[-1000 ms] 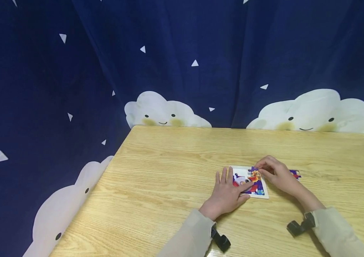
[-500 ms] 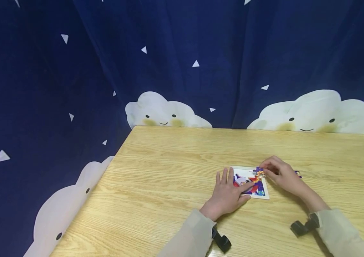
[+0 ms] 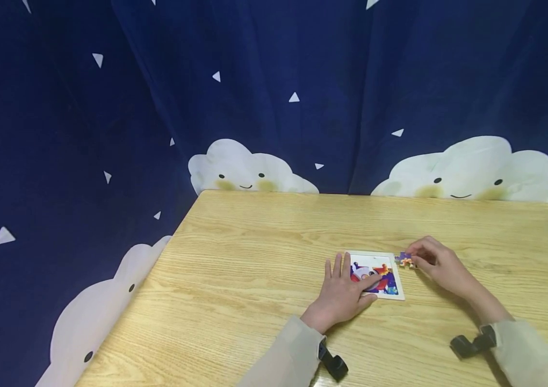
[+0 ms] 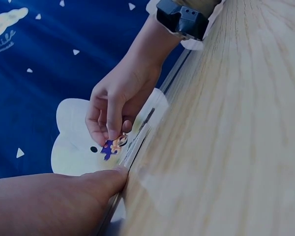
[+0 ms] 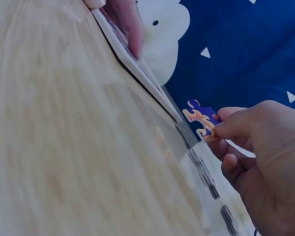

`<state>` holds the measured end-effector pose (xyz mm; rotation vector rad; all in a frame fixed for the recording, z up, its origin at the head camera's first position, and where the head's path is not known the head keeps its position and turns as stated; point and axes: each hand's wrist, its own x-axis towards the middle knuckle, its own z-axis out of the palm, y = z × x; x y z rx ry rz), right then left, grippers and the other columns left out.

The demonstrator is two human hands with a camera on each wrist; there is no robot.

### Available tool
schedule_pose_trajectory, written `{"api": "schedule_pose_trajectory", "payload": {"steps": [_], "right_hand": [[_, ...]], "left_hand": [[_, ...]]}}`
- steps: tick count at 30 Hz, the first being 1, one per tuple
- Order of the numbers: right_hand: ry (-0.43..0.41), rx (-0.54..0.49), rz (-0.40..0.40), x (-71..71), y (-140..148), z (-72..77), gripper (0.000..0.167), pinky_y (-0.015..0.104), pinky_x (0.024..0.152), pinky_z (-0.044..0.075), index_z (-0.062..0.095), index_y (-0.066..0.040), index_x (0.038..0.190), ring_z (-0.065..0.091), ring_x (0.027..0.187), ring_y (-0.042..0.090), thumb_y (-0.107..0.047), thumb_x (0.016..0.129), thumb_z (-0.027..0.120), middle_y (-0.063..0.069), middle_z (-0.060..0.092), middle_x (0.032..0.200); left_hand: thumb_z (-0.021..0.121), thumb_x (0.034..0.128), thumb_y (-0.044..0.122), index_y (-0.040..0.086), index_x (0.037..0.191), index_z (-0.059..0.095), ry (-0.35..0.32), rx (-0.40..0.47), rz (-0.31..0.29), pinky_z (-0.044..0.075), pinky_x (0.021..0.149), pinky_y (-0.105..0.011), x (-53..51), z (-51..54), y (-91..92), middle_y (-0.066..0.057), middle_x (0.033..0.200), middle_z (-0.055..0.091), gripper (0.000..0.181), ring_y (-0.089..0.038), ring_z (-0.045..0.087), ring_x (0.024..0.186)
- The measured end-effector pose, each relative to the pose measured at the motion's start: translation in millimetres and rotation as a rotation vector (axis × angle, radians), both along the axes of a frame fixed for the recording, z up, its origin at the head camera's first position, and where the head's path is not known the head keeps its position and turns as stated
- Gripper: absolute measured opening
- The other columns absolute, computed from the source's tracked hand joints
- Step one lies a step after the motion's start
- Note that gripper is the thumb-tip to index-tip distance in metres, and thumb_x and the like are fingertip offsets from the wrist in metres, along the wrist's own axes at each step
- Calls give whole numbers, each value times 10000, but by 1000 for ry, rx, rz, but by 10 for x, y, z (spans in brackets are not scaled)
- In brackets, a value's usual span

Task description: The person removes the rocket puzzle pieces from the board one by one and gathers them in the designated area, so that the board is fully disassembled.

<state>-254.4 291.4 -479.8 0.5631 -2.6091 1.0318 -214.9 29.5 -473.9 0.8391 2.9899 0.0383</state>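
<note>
A white-framed puzzle board [image 3: 398, 279] lies on the table, its lower part filled with a colourful picture and its upper part bare white. My left hand [image 3: 339, 295] rests flat on the board's left side with fingers spread. Just right of the board's upper right corner, my right hand [image 3: 440, 267] pinches a purple and orange puzzle piece [image 3: 404, 259] between thumb and fingers. In the right wrist view the piece [image 5: 202, 118] is held up by its edge, beside the board's frame [image 5: 137, 73]. The left wrist view also shows the pinched piece [image 4: 109, 149].
The wooden table [image 3: 235, 258] reaches back to a dark blue curtain [image 3: 264, 64] with white triangles and smiling clouds. In the right wrist view, dark flat pieces [image 5: 206, 177] lie on the table past the board's corner.
My right hand has moved right, carrying the pinched piece from over the board's upper right part to outside the frame. My left hand has stayed on the board.
</note>
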Motion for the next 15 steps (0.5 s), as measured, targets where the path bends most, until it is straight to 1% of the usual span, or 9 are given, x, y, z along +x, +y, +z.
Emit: {"api": "schedule_pose_trajectory", "payload": {"steps": [5,9,15], "right_hand": [[6,-27,-13,29,99,-2,213,125,607,470,673,-73,1010,515,736,-44,74,856,656,22,599,937],[6,-36,-26,55,180,-6,202,128,590,455,673,-78,1006,505,727,-42,66,866,656,-19,591,934],[34,-42,-34,83,313,-30,212,92,619,462,669,-66,1001,524,747,-68,89,856,654,-75,588,925]], "left_hand": [[306,1003,607,572,1471,238,0,12,-1,217,1236,-541,3,-4,-4,-202,1629,175,474,-377,166,1522],[307,1003,607,571,1470,241,5,15,-5,221,1234,-543,6,-19,-6,-204,1628,179,473,-378,170,1521],[307,1005,603,571,1470,240,-5,26,-4,211,1237,-544,9,-22,-7,-201,1631,168,471,-375,159,1524]]}}
